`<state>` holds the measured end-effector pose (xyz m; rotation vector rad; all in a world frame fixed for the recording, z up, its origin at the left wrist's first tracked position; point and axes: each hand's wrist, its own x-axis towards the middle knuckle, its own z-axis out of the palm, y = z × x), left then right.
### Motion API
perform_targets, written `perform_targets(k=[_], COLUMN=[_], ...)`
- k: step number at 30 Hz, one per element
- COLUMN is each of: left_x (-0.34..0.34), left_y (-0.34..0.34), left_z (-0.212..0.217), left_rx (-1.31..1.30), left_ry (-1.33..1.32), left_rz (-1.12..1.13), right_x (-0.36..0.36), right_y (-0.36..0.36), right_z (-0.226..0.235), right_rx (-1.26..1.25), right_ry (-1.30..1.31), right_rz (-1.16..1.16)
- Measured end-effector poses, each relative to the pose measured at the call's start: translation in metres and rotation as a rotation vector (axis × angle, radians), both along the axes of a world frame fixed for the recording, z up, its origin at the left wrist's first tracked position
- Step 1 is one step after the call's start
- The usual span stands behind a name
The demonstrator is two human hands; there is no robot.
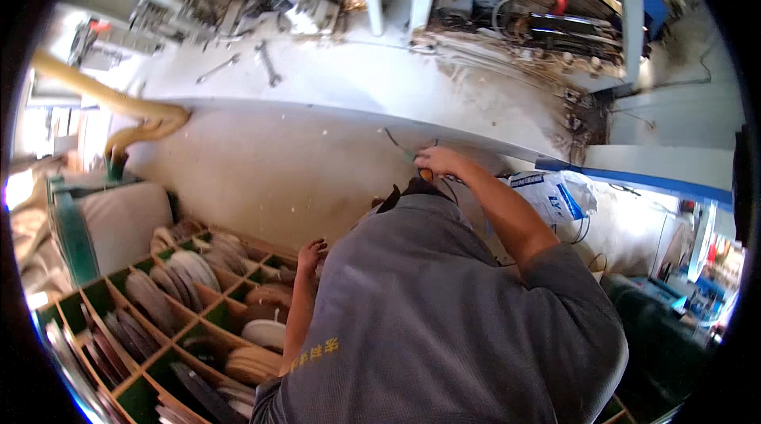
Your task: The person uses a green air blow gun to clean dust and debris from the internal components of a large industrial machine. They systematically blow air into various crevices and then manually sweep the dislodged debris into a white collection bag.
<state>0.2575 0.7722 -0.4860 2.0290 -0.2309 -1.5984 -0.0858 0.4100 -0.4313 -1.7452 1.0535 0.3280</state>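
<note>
Fingers of right hand (441, 161) curled around orange-handled tool (426, 174); left hand (311, 254) loosely spread, empty.

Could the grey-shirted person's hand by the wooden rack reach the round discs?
Probably yes: that hand is open just above the rack, and the discs stand uncovered in open compartments right beside it, with nothing in between.

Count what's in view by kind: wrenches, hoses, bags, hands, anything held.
Wrenches: 2
Yellow hose: 1
White printed bag: 1
Hands: 2, left hand and right hand
Orange object gripped by right fingers: 1
Total: 7
</note>
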Motion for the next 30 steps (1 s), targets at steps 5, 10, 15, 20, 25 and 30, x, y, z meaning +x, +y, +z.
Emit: perform_targets(k=[5, 10, 15, 20, 25, 30], left_x=[-0.013, -0.027, -0.037, -0.054, -0.088, -0.059], left_y=[0.074, 0.144, 0.155, 0.186, 0.245, 0.238], left_z=[0.035, 0.029, 0.012, -0.004, 0.017, 0.072], left_rx=[0.055, 0.061, 0.114, 0.032, 0.124, 0.248], left_ry=[-0.046, -0.047, 0.103, 0.111, 0.058, 0.122], left_rz=[0.229, 0.389, 0.753, 0.923, 1.112, 1.161], right_x=[0.121, 0.215, 0.336, 0.408, 0.542, 0.682], right_y=[0.06, 0.085, 0.199, 0.339, 0.398, 0.389], right_z=[-0.091, -0.065, -0.051, -0.031, 0.0, 0.039], right_rx=[-0.156, -0.213, 0.047, 0.054, 0.238, 0.42], right_ry=[0.181, 0.144, -0.11, -0.082, -0.084, -0.088], right_rz=[0.625, 0.35, 1.02, 1.504, 0.729, 0.309])
